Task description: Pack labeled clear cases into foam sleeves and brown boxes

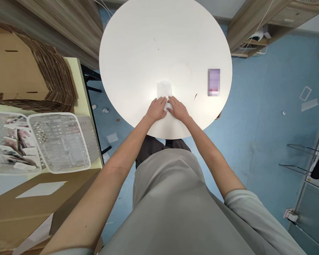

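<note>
Just ahead of the person, a white packet (164, 90) lies on the round white table (133, 46), close to its near edge. Its long axis points straight away from the body. The left hand (156, 109) and right hand (178, 109) rest side by side on the packet's near end, palms down and fingers flat, pressing rather than gripping; neither is clearly nearer. The far end sticks out beyond the fingertips. A purple card (214, 82) lies well apart to the right, too blurred to read. No writing shows on the packet.
</note>
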`<state>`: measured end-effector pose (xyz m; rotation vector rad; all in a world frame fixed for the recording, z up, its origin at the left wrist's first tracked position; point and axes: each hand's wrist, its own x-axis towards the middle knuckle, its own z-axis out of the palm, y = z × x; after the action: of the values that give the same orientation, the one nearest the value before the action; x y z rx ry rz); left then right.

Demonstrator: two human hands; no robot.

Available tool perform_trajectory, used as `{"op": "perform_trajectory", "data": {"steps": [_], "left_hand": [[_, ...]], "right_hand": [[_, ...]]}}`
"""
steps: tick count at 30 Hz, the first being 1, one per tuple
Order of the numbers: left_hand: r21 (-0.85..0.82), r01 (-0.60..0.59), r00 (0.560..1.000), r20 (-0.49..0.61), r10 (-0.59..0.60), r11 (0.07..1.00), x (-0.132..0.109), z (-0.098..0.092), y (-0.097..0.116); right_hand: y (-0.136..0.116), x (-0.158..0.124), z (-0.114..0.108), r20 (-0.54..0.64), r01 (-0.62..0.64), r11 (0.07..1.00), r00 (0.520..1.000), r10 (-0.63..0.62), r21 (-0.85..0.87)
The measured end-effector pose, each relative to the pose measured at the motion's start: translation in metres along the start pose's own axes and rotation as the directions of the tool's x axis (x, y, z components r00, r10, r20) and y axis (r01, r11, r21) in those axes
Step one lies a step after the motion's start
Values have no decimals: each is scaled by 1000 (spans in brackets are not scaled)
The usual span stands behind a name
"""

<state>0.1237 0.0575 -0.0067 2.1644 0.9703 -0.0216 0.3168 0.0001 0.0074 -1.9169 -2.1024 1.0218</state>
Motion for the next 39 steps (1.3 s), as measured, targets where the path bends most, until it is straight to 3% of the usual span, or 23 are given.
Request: {"op": "perform_trajectory", "data": {"steps": [7, 12, 18, 24, 31, 36, 39], "left_hand": [[34, 6, 997, 79, -8, 999, -25, 7, 0], [28, 5, 993, 114, -8, 1000, -48, 14, 7], [-158, 201, 978, 86, -189, 967, -71, 13, 12], [-327, 343, 938, 74, -338, 881, -59, -1, 9], [-309, 357, 922, -36, -386, 881, -36, 3, 8], [-270, 473, 867, -28, -498, 838, -26, 8, 14], [-255, 557, 805, -67, -590, 790, -20, 7, 16]], "right_hand": [[-2, -27, 26, 26, 14, 997, 1000, -12, -75], [-7, -51, 27, 66, 57, 994, 997, -50, -96], [-7, -62, 17, 98, 83, 995, 992, -77, -54], [-19, -34, 5, 130, -47, 995, 990, 58, -88], [-31, -22, 1, 85, -250, 964, 963, 257, -91], [-32, -14, -7, 81, -332, 940, 938, 338, -76], [-33, -1, -11, 107, -414, 908, 902, 419, -68]]}}
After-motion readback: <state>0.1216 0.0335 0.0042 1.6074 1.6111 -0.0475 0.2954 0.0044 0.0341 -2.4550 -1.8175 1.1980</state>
